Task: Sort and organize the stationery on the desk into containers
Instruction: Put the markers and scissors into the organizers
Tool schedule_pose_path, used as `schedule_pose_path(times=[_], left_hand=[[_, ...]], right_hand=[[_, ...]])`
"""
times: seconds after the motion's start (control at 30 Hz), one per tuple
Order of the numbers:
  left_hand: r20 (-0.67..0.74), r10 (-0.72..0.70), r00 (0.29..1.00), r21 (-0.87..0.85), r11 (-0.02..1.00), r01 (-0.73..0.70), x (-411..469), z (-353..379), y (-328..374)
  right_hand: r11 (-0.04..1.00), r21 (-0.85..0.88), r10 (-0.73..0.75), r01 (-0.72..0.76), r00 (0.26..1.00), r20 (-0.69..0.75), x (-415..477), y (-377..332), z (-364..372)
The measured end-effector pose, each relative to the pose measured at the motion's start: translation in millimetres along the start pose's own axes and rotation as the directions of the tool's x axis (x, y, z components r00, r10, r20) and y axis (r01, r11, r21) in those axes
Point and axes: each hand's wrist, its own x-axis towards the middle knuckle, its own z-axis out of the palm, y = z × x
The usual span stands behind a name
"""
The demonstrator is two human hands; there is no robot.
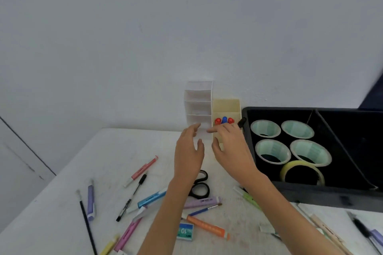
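1. L hand (187, 151), L forearm (165, 213): bare, slim; meets frame edge at 6 o'clock.
2. R hand (230, 146), R forearm (290, 213): bare, slim; meets edge approx 5 o'clock.
3. Finer detail too blurred.

Both our arms are stretched out ahead, bare. Our left forearm (165, 213) comes up from the bottom edge, angled slightly right. Our right forearm (290, 209) comes in from lower right, angled left, so the two converge. Our left hand (189, 151) is back-up, with fingers loosely extended and a bit spread, and the thumb on the inner side. Our right hand (231, 149) is just beside it with a narrow gap between them. It is also back-up, with its index finger (212, 130) pointing left toward the left fingertips. Neither hand grips anything, and the fingers are relaxed on both.
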Motion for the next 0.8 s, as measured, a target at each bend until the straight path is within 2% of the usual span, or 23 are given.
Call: schedule_pose_path(times=[0.13, 0.23, 0.3, 0.4, 0.5, 0.6, 0.67, 0.73, 0.8], left_hand=[[-0.017, -0.105, 0.994, 0.027, 0.994, 0.105, -32.9, -21.0, -18.2], [-0.033, -0.170, 0.985, 0.033, 0.985, 0.171, -55.1, -35.8, -29.6], [-0.055, -0.207, 0.977, 0.022, 0.978, 0.208, -68.6, -45.2, -35.0], [-0.081, -0.257, 0.963, 0.019, 0.966, 0.259, -84.0, -56.7, -41.3], [-0.093, -0.303, 0.948, 0.013, 0.952, 0.306, -96.4, -63.8, -45.8], [-0.112, -0.305, 0.946, -0.001, 0.952, 0.307, -105.9, -68.2, -47.6], [-0.129, -0.313, 0.941, -0.016, 0.949, 0.314, -109.9, -69.6, -47.8], [-0.137, -0.318, 0.938, -0.022, 0.948, 0.318, -112.7, -69.8, -47.0], [-0.140, -0.302, 0.943, -0.026, 0.953, 0.302, -114.2, -69.5, -45.3]], right_hand=[[0.991, -0.002, 0.130, -0.133, 0.961, 0.245, -28.9, -14.3, 28.0], [0.939, -0.089, 0.337, -0.331, 0.842, 0.421, -48.8, -18.7, 47.1], [0.916, -0.130, 0.389, -0.379, 0.765, 0.513, -60.8, -22.8, 56.3], [0.895, -0.147, 0.431, -0.420, 0.736, 0.522, -69.9, -25.2, 64.7], [0.840, -0.034, 0.501, -0.542, 0.748, 0.436, -71.8, -25.4, 63.9], [0.706, 0.195, 0.599, -0.681, 0.721, 0.347, -71.7, -26.9, 54.5], [0.605, 0.334, 0.662, -0.723, 0.690, 0.292, -72.0, -32.1, 47.4], [0.457, 0.468, 0.736, -0.756, 0.617, 0.278, -70.1, -34.0, 46.5], [0.269, 0.563, 0.780, -0.782, 0.519, 0.349, -66.5, -36.8, 43.0]])
